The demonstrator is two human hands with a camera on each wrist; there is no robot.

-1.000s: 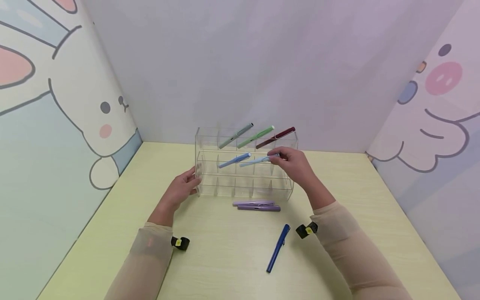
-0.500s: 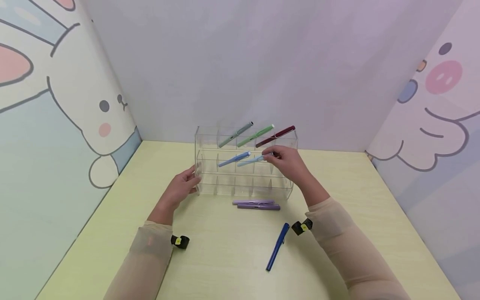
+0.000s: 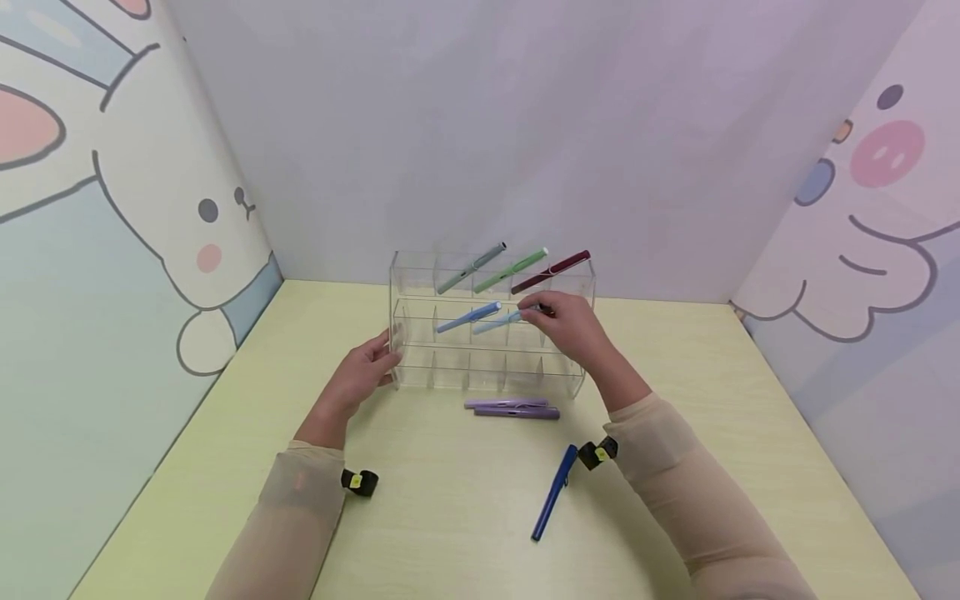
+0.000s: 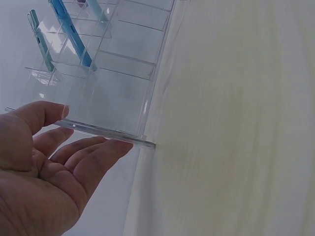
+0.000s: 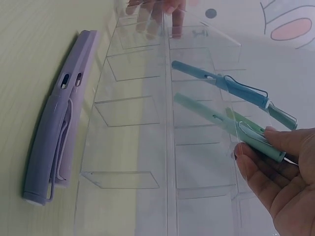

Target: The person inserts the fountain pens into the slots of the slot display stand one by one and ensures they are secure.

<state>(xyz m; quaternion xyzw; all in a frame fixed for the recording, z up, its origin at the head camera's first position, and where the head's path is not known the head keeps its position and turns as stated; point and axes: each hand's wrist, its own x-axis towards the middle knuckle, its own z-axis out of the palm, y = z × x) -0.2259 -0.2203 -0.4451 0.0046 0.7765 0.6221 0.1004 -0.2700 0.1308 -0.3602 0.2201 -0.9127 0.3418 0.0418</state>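
Observation:
A clear acrylic pen rack (image 3: 450, 369) with three tiers of compartments stands at the back of the table. My left hand (image 3: 356, 377) holds its left side panel, thumb on one face and fingers on the other, as the left wrist view shows. With thumb and fingers my right hand (image 3: 567, 327) pinches the cap end of a light blue pen (image 5: 209, 112). That pen's lower end lies in the middle tier, right of a blue pen (image 3: 469, 317). In the top tier lean a grey-green pen (image 3: 472, 268), a green pen (image 3: 512, 270) and a dark red pen (image 3: 551, 272).
Two purple pens (image 3: 517, 413) lie side by side in front of the rack. A dark blue pen (image 3: 553, 496) lies closer, beside the right wrist camera (image 3: 597, 453). A wall rises behind the rack, and printed panels flank the table.
My right hand has moved slightly left with the light blue pen, whose lower end has shifted a little left in the middle tier. My left hand stays on the rack's side.

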